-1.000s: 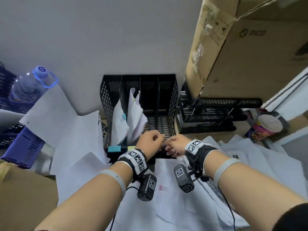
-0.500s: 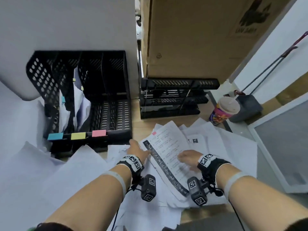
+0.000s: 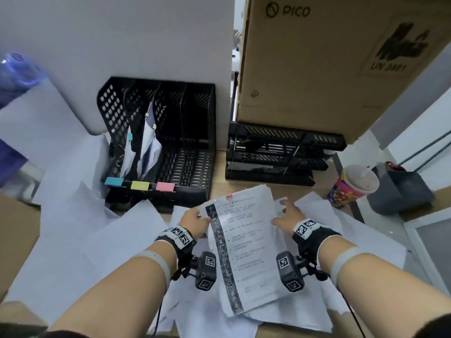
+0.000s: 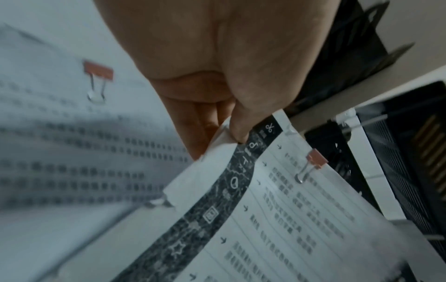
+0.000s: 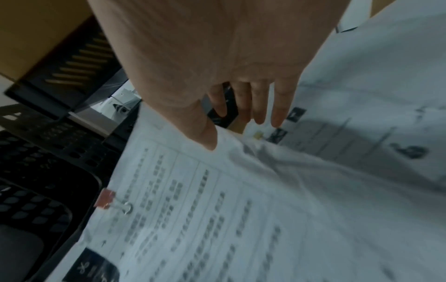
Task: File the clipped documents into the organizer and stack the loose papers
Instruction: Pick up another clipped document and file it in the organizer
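A clipped document (image 3: 244, 245) with a dark strip down its left side and a pink binder clip (image 3: 229, 198) at its top lies raised over the paper pile. My left hand (image 3: 195, 222) pinches its upper left corner between thumb and fingers (image 4: 237, 131). My right hand (image 3: 285, 213) sits at its right edge with straight, spread fingers (image 5: 277, 112), thumb over the sheet (image 5: 205, 209). The black mesh organizer (image 3: 195, 123) stands behind, left of the document. Its two left slots hold filed papers (image 3: 148, 147). Another pink-clipped document (image 4: 72, 124) lies under my left hand.
Loose white sheets (image 3: 85, 240) cover the desk on both sides. Black stacked trays (image 3: 280, 154) sit under a large cardboard box (image 3: 329, 69) behind the document. A colourful lidded cup (image 3: 351, 186) and a grey bin (image 3: 400, 191) stand at right; a water bottle (image 3: 17, 71) far left.
Both hands left the organizer's front and came down onto the paper pile to its right. My left hand took the clipped document's corner and raised it; my right hand slid to its right edge.
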A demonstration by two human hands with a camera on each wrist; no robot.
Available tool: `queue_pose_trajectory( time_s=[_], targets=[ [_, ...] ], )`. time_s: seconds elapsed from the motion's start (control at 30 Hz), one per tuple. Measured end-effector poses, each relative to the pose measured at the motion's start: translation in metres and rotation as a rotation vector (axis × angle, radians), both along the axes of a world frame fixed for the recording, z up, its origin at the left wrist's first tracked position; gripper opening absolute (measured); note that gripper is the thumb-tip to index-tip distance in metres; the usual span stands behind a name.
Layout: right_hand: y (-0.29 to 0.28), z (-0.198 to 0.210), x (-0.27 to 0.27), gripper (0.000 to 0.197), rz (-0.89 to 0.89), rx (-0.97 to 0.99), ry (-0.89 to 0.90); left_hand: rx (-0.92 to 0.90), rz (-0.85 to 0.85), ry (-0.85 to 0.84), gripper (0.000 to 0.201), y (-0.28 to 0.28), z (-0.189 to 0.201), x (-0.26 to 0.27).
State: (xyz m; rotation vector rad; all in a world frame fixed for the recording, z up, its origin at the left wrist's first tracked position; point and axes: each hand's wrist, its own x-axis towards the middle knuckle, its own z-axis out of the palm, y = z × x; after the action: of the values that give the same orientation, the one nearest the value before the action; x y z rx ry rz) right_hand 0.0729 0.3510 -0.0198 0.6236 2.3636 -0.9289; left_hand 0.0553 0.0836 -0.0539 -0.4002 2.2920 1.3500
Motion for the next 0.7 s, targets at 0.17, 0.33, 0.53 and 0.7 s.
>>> queue_pose_trajectory(
  time_s=[0.17, 0.33, 0.53, 0.7],
  targets=[
    [-0.061, 0.017, -0.019, 0.026, 0.26, -0.069, -0.015, 0.017, 0.098, -0.076, 0.011, -0.067, 0.024, 0.009],
    [-0.12, 0.037, -0.021, 0.022, 0.357, -0.073, -0.006, 0.029, 0.174, -0.058, 0.016, -0.122, 0.044, 0.02],
    [-0.157, 0.039, -0.026, 0.031, 0.32, -0.092, -0.017, 0.051, 0.214, -0.012, 0.018, -0.154, 0.066, 0.027],
    [-0.182, 0.044, -0.037, 0.053, 0.325, 0.082, 0.113, 0.044, 0.205, 0.086, 0.028, -0.165, 0.087, 0.024]
  ],
)
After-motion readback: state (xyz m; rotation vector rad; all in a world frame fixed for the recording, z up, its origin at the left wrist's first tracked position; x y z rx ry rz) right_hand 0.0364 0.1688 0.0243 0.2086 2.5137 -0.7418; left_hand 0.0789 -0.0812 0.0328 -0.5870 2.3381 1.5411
